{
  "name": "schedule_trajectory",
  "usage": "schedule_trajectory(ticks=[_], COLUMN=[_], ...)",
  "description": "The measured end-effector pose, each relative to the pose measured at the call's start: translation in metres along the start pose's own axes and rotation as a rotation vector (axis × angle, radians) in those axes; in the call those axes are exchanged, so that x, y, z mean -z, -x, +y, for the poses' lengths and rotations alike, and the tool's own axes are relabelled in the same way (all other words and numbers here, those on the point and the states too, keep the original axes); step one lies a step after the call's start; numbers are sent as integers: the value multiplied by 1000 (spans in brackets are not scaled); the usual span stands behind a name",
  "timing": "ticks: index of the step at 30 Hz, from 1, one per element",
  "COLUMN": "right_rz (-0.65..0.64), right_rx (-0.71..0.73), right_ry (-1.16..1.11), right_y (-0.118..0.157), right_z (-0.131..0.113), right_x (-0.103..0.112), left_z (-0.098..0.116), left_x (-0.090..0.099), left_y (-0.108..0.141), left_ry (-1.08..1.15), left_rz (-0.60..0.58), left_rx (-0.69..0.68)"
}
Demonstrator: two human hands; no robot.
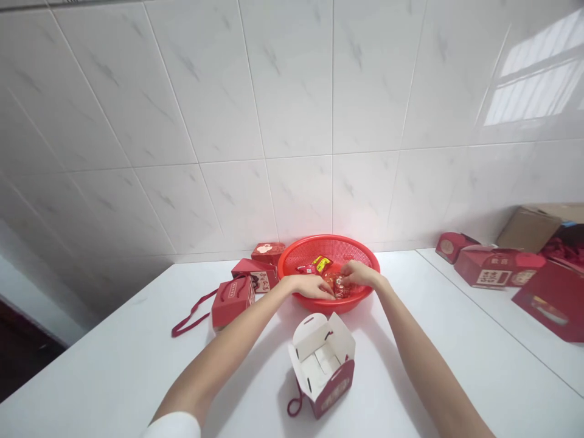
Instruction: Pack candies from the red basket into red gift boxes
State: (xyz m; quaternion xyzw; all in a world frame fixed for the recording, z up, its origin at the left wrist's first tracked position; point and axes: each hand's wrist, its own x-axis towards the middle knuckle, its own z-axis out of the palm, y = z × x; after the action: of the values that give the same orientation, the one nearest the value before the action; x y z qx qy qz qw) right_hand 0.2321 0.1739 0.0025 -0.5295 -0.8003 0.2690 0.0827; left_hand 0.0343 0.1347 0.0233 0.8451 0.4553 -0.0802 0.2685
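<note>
A red plastic colander (328, 240) stands against the tiled wall, and both of my hands reach into it. My left hand (312, 286) comes over the near left rim, its fingers bent onto a shiny red packet with pale print (336, 285). From the right, my right hand (359, 274) has its fingers curled on the other side of that packet. Behind my left hand, a red and yellow packet (319, 264) lies in the colander. Nearer to me, between my forearms, an open red gift box (335, 389) with a white inside and a dark red cord stands upright, holding nothing visible.
Left of the colander are a closed red box with a ribbon handle (230, 301) and further red boxes (260, 272). On the right, several red boxes (493, 267) stand near a brown carton (529, 228). All rest on a white table (137, 353).
</note>
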Motion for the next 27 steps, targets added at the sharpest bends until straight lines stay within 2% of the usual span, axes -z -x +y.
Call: schedule_trajectory(ticks=[3,7,10,13,18,27], right_rz=[71,188,251,258,191,118], right_rx=[-89,-156,-168,-168,-173,-157], right_ry=[3,-6,-18,-25,-1,74], right_y=[-10,-16,-17,-17,-12,-1], right_z=[3,5,6,7,4,-7], right_x=[-4,-8,-12,-15,-16,-15], left_z=[-8,-8,-8,-11,-14,-15], left_x=[-2,-14,-20,-24,-30,-36], left_y=[-30,-46,-44,-39,-30,-15], left_ry=[-53,-126,-156,-154,-99,2], left_rz=[-87,-80,-56,-44,20,250], left_rx=[67,95,87,107,156,173])
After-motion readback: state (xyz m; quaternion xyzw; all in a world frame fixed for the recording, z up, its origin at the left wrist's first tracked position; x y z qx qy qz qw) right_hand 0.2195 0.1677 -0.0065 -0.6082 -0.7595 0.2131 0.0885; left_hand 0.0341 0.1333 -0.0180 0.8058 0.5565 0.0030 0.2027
